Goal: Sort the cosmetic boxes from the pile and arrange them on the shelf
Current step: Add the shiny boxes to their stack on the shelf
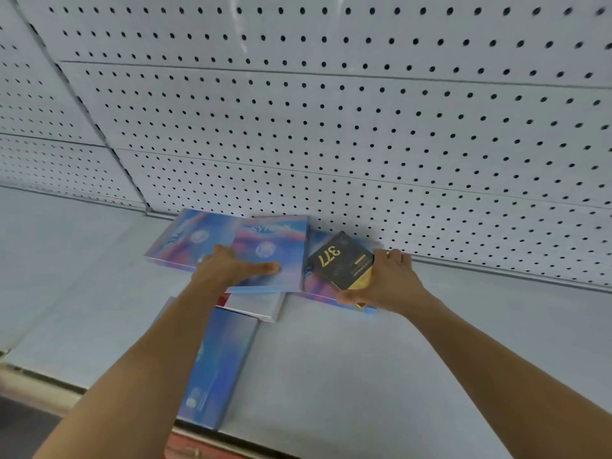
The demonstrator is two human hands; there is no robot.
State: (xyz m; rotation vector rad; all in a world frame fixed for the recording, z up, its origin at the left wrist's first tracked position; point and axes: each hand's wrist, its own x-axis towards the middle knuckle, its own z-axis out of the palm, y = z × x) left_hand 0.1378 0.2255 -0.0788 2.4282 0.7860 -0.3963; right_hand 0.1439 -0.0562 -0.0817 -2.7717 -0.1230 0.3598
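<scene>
Shelf [397,359]: pale grey metal, carrying a loose pile of cosmetic boxes near its back edge; pegboard [364,127] rising behind it.

Left hand [231,268]: lying palm down on the middle box [275,246], fingers straight and spread, thumb stretching out to the right across the lid. It is pressing flat, not curling round anything. The box is sitting directly under the palm and reaching past the fingertips toward the pegboard.

Middle box: flat, blue-pink swirl print, pale round emblem showing just beyond the thumb. It is overlapping the left box [185,240], same print, which is lying flat and angling off to the left of the hand.

Right hand [385,279]: gripping the black box [341,260], thumb curling under its near yellow end, fingers wrapping its far right edge. The box is sticking out to the left of the palm, tilting, its "377" lettering reading upside down.

Right box [314,286]: blue-pink, lying flat beneath the black box and the right hand, only its left strip and near edge showing.

White box [261,308]: peeking out under the middle box's near edge, just right of the left wrist, a red sliver beside it.

Blue box [222,369]: long, lying nearer the shelf front, partly hidden by the left forearm, running toward the shelf lip.
</scene>
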